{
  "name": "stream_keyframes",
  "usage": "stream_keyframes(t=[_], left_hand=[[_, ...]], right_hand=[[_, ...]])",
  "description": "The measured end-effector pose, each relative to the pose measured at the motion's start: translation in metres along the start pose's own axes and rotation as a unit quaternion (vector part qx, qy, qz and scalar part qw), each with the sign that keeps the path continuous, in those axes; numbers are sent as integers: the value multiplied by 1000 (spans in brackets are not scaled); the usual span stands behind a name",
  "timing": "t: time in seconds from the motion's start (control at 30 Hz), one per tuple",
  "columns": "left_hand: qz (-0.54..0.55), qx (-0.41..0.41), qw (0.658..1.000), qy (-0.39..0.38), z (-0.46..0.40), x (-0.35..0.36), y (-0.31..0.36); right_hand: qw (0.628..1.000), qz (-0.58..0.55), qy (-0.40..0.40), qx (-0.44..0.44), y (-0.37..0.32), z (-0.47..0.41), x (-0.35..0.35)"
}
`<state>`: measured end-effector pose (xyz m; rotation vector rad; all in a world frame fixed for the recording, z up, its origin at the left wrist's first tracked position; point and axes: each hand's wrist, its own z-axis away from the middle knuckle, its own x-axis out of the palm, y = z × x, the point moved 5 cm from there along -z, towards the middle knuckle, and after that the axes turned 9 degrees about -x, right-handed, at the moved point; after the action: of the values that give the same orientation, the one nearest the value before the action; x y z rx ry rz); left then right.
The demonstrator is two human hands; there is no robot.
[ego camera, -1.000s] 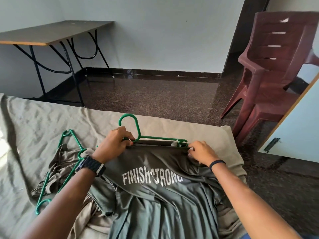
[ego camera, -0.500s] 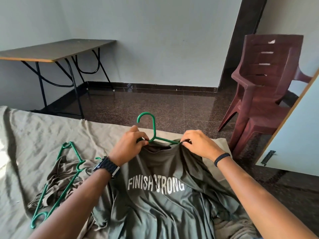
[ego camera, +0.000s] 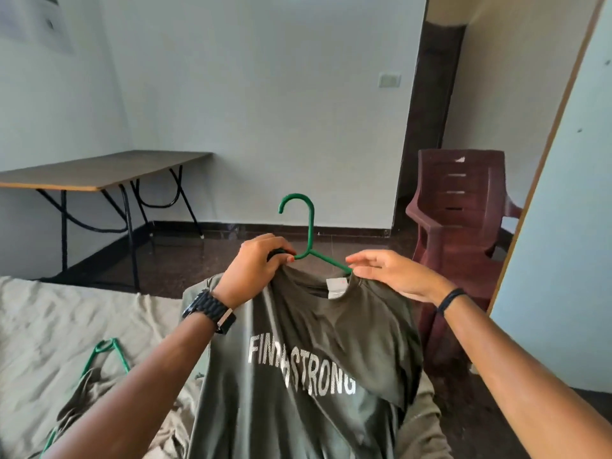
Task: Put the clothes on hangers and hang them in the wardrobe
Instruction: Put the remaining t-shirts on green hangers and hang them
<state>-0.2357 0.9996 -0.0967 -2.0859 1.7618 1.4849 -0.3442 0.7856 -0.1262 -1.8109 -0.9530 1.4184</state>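
1. Olive T-shirt [ego camera: 298, 376] w/ white "STRONG" print, held up off the bed [ego camera: 49, 326] on a green hanger [ego camera: 309, 233], hook upright against the pale wall.
2. Left hand [ego camera: 255, 273] curled round hanger's left shoulder and the shirt's neckline there, gripping both (black watch on wrist).
3. Right hand [ego camera: 394, 273] at the right side of the collar, fingers mostly straight and spread, fingertips touching fabric where hanger arm slips under it; whether thumb pinches the cloth cannot be told.
4. White neck label visible inside the collar, just below hanger's fork.
5. Shirt's lower part draped down over the bed's near edge, btwn the two forearms.
6. At lower left, a second green hanger [ego camera: 109, 351] lying on the beige sheet, partly tangled w/ a tan garment [ego camera: 82, 402].
7. In background: wooden table [ego camera: 99, 170] on black metal legs at left, maroon plastic chair [ego camera: 463, 220] at right, near a dark doorway.
8. Pale blue wardrobe door [ego camera: 563, 226] w/ wood trim standing at far right, beside the chair.
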Motion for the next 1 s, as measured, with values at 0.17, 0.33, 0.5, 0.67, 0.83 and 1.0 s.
stream_keyframes(t=[0.17, 0.33, 0.5, 0.67, 0.83, 1.0], left_hand=[[40, 20, 999, 8, -27, -19, 36], [106, -17, 994, 11, -41, -39, 45], [23, -24, 999, -15, -44, -47, 36], [-33, -31, 995, -85, -61, -47, 67], [50, 2, 999, 0, -83, -57, 114], [84, 17, 996, 7, -96, -51, 143]], right_hand=[[996, 88, 4, -22, -51, 3, -37], [980, 147, 111, -79, -97, 13, -76], [961, 193, 163, -112, -129, 31, -110], [956, 209, 168, -116, -141, 44, -116], [955, 193, 185, -129, -157, 52, -124], [957, 237, 135, -102, -185, 56, -138]])
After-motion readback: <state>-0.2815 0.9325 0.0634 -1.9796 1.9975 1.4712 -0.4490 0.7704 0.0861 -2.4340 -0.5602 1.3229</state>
